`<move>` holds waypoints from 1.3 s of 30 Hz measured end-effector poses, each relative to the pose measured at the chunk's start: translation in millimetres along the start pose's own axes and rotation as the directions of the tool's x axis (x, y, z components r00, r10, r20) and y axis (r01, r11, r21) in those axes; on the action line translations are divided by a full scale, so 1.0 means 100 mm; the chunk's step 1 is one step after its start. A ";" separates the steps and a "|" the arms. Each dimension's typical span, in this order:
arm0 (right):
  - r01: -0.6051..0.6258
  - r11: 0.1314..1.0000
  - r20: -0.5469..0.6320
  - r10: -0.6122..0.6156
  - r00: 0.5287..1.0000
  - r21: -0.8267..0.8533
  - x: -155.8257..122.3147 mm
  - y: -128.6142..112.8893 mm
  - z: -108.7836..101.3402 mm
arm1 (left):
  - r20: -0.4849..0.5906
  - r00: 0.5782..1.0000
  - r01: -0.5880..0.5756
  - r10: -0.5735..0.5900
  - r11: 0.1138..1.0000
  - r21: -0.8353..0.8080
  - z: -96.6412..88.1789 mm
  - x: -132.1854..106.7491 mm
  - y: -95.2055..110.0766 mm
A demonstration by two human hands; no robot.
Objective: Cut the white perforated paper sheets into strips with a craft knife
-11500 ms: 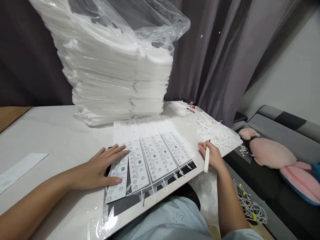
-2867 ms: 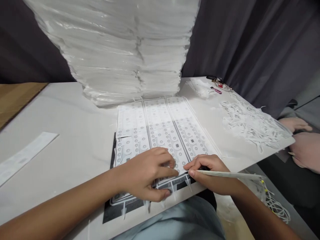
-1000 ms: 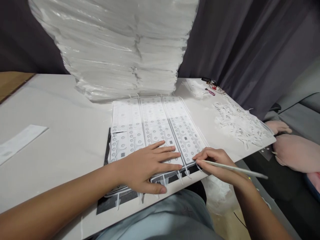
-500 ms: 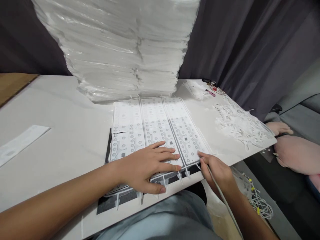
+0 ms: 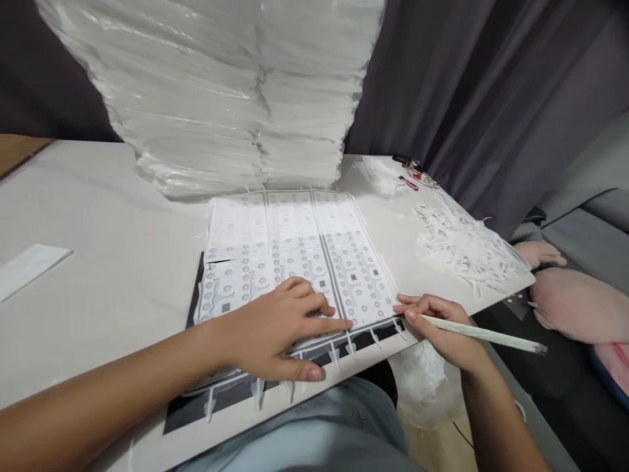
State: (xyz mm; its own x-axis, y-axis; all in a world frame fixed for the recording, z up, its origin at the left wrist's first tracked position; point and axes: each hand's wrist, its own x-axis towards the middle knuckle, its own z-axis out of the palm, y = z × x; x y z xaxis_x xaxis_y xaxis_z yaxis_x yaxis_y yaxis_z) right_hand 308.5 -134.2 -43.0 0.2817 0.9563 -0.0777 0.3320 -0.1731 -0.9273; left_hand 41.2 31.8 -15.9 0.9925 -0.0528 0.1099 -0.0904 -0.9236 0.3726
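A white printed sheet with grey rings, small dark squares and long strips lies over a black board at the table's near edge. My left hand rests palm down on the sheet's near part, thumb and index finger stretched out, the other fingers a little bent. At the sheet's near right corner, my right hand pinches a slim pale pen-like stick, its rear end pointing right. The stick's front end is mostly hidden by the fingers. White arrow-shaped tabs stick out along the sheet's near edge.
Behind the sheet rises a tall plastic-wrapped white stack. Loose white strips lie in a heap at the right. Small items, including a pink-handled one, lie farther back. A folded white paper is at left.
My right hand has swung the stick from pointing down toward me to pointing right. My left hand's fingers have bent somewhat. The camera view has shifted slightly.
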 end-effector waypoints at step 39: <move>0.313 0.803 0.119 -0.294 0.948 -0.507 -0.08 -0.19 0.13 | 0.059 0.998 0.007 -0.010 0.999 0.039 0.03 -0.02 -0.01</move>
State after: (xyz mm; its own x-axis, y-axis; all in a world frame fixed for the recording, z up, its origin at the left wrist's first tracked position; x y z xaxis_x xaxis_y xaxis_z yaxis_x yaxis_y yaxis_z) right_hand 288.0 -135.4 -29.2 0.0623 0.9858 0.1558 0.8115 0.0408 -0.5829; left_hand 39.5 31.4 -18.7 0.9965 -0.0661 0.0518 -0.0798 -0.9380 0.3374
